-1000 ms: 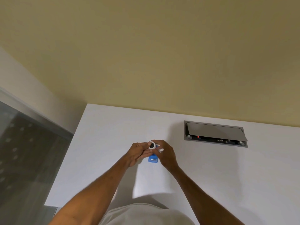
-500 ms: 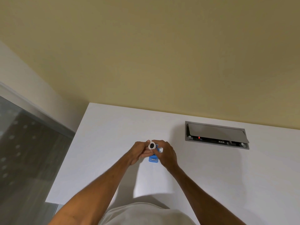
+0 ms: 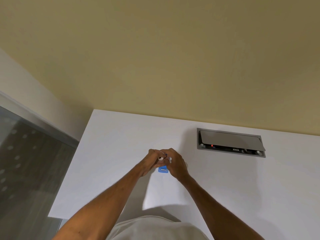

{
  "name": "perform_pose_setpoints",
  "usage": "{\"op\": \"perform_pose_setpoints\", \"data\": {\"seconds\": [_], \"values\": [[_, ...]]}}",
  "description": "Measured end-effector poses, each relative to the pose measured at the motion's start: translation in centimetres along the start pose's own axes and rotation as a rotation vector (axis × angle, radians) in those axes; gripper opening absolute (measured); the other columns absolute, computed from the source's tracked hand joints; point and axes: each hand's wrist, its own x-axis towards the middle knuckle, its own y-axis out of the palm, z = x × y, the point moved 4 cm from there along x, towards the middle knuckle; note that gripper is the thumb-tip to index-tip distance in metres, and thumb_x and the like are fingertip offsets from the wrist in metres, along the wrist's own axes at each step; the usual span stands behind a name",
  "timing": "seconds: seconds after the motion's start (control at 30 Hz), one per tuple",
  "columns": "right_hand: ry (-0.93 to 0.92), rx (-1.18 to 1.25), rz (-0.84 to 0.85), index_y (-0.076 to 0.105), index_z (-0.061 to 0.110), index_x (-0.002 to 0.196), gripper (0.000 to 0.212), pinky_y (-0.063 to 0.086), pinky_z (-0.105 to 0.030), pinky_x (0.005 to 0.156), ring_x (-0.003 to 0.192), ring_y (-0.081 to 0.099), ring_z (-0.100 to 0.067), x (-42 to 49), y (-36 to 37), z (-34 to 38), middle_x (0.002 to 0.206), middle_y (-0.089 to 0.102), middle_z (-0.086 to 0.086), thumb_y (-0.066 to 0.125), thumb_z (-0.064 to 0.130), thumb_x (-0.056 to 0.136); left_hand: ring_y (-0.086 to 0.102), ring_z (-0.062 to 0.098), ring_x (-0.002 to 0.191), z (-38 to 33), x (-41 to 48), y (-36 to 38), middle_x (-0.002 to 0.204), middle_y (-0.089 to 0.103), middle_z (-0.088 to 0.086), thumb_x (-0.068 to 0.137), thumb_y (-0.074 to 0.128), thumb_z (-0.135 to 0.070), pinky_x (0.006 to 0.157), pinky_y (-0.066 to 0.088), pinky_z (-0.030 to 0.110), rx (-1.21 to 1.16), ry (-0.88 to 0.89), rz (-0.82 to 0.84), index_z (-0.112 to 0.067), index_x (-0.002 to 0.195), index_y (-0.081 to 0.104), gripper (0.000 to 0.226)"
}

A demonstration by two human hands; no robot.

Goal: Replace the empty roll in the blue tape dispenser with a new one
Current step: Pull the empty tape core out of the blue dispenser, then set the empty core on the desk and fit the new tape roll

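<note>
Small blue plastic tape dispenser [image 3: 163, 169] sits between both hands, above the white tabletop [image 3: 112, 153]; whether its base touches the surface cannot be told. Only its near end shows, a blue block with a pale metallic slot. The far end is buried under the fingers.

At that far end, a small white ring-shaped roll [image 3: 161, 158] peeks out between the knuckles. Too little shows to say whether it is the empty core or the fresh one, or whether it is seated in the dispenser.

Left hand [image 3: 153, 161] curls in from the left, fingers narrow and pinched around the roll and the dispenser's upper part. Right hand [image 3: 175, 163] closes in from the other side, fingers folded over the dispenser's flank and far end; a second white sliver [image 3: 170, 159] shows at its fingertips. The fingertips of both hands meet over the roll.

Judgement: the two-handed pinch steadies a small, light body while the roll is worked at its hub; one hand alone would likely let the dispenser twist.

Further out: grey recessed cable box with a tilted lid [image 3: 230, 142], well apart to the right. Beige wall [image 3: 155, 58] beyond.
</note>
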Motion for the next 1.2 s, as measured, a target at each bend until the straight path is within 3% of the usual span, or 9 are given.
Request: {"op": "perform_pose_setpoints", "data": {"seconds": [0.1,0.23,0.33,0.43,0.6,0.73,0.83,1.03,1.2], "values": [[0.011,0.003,0.014,0.071,0.013,0.124,0.028,0.057,-0.042,0.099,0.11,0.069,-0.023,0.3,0.0,-0.2,0.118,0.074,-0.006,0.061,0.009,0.098,0.074,0.037,0.123,0.1,-0.1,-0.2,0.128,0.075,0.025,0.105,0.051,-0.013,0.116,0.055,0.045,-0.014,-0.028,0.037,0.007,0.13,0.069,0.037],[0.08,-0.003,0.004,0.058,0.019,0.142,0.041,0.054,-0.034,0.109,0.124,0.065,-0.019,0.5,0.2,-0.8,0.138,0.067,0.0,0.064,0.022,0.101,0.078,0.02,0.115,0.1,-0.3,-0.9,0.114,0.082,0.002,0.109,0.051,-0.029,0.104,0.06,0.037,0.053,0.007,-0.006,-0.011,0.109,0.075,0.03],[0.092,-0.046,-0.003,0.058,0.019,0.139,0.04,0.058,-0.032,0.098,0.115,0.069,-0.019,0.7,0.3,-1.2,0.132,0.069,0.001,0.067,0.023,0.1,0.068,0.021,0.11,0.7,-0.5,-2.1,0.114,0.074,0.003,0.103,0.067,-0.037,0.095,0.056,0.035,0.176,0.098,-0.226,-0.011,0.11,0.065,0.027],[0.113,-0.057,-0.003,0.061,0.022,0.132,0.034,0.059,-0.03,0.088,0.108,0.071,-0.017,0.7,0.5,-1.5,0.126,0.071,0.004,0.067,0.021,0.099,0.069,0.024,0.105,0.6,-0.4,-3.5,0.114,0.075,0.006,0.096,0.079,-0.023,0.095,0.057,0.037,0.386,0.262,-0.435,-0.005,0.119,0.067,0.032],[0.172,-0.086,0.008,0.063,0.028,0.126,0.027,0.045,-0.012,0.067,0.106,0.071,-0.012,1.1,1.0,-2.1,0.123,0.07,0.01,0.065,0.024,0.1,0.059,0.028,0.125,0.2,0.3,-4.9,0.128,0.067,0.002,0.094,0.072,-0.025,0.101,0.053,0.046,0.788,0.202,-0.55,-0.02,0.125,0.066,0.031],[0.209,-0.094,0.044,0.062,0.031,0.125,0.026,0.053,-0.023,0.077,0.107,0.07,-0.012,1.9,1.5,-2.7,0.124,0.069,0.011,0.064,0.026,0.1,0.057,0.032,0.124,0.0,1.1,-5.9,0.129,0.06,0.006,0.088,0.067,-0.007,0.096,0.051,0.042,0.824,0.193,-0.538,-0.013,0.124,0.063,0.037],[0.216,-0.115,0.057,0.062,0.034,0.123,0.024,0.046,-0.013,0.069,0.106,0.07,-0.01,2.5,1.7,-3.0,0.123,0.069,0.015,0.064,0.028,0.099,0.058,0.033,0.122,0.4,1.7,-7.3,0.129,0.057,0.008,0.085,0.065,-0.002,0.097,0.052,0.043,0.815,0.155,-0.545,-0.013,0.121,0.063,0.038],[0.235,-0.13,0.058,0.063,0.033,0.123,0.025,0.062,-0.035,0.088,0.1,0.071,-0.009,3.3,1.7,-4.4,0.123,0.069,0.015,0.063,0.025,0.099,0.058,0.035,0.12,1.6,3.5,-8.3,0.131,0.055,0.011,0.086,0.066,-0.007,0.098,0.051,0.043,0.934,0.083,-0.535,-0.011,0.126,0.062,0.04],[0.236,-0.142,0.051,0.063,0.031,0.124,0.026,0.061,-0.039,0.09,0.099,0.07,-0.01,3.6,1.7,-5.1,0.121,0.069,0.014,0.064,0.026,0.099,0.058,0.028,0.121,1.8,4.3,-8.2,0.131,0.056,0.003,0.09,0.064,-0.019,0.1,0.05,0.042,1.133,0.033,-0.543,-0.02,0.13,0.059,0.04]]}}
